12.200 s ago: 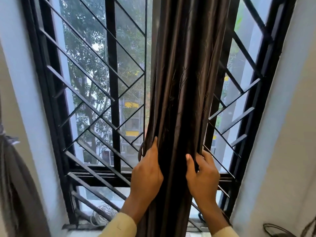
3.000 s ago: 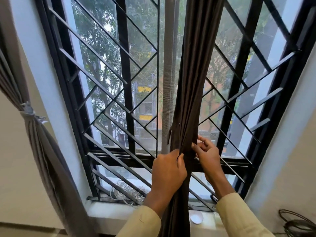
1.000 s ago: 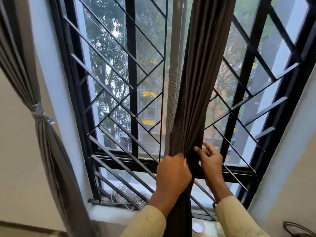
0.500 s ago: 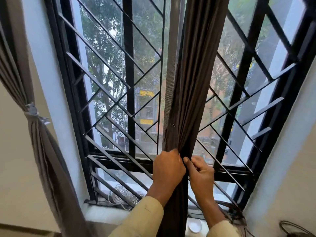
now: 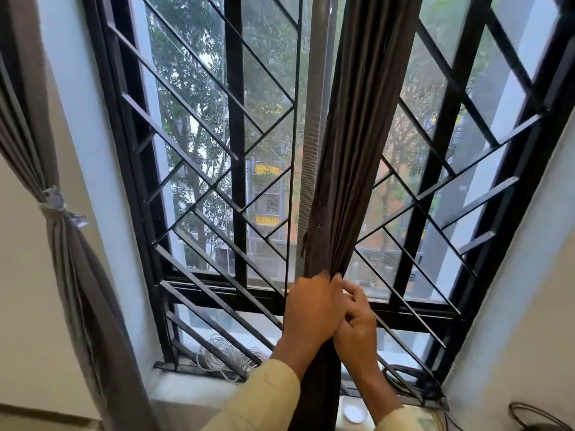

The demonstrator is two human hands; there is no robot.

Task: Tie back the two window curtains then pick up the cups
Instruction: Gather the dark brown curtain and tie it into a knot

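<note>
Left hand: we see the left hand [image 5: 311, 312] wrapped round the dark brown pleated fabric curtain [image 5: 351, 169], clenching the folds into one bunch, ready for tying.
Right hand: the right hand [image 5: 357, 325] touches the left, fingers curled, pinching in the bunch's right edge.
Brown curtain: mid-window, before the black metal grille [image 5: 235, 150]; no tie on it yet.
Grey curtain: the grey fabric curtain [image 5: 71, 275] at the left wall is bound by a pale cloth tie [image 5: 54, 202]; we judge tying half done.
Cups: none surely seen; small white round object [image 5: 353, 413] on the sill [image 5: 193, 390], can't tell what.
</note>
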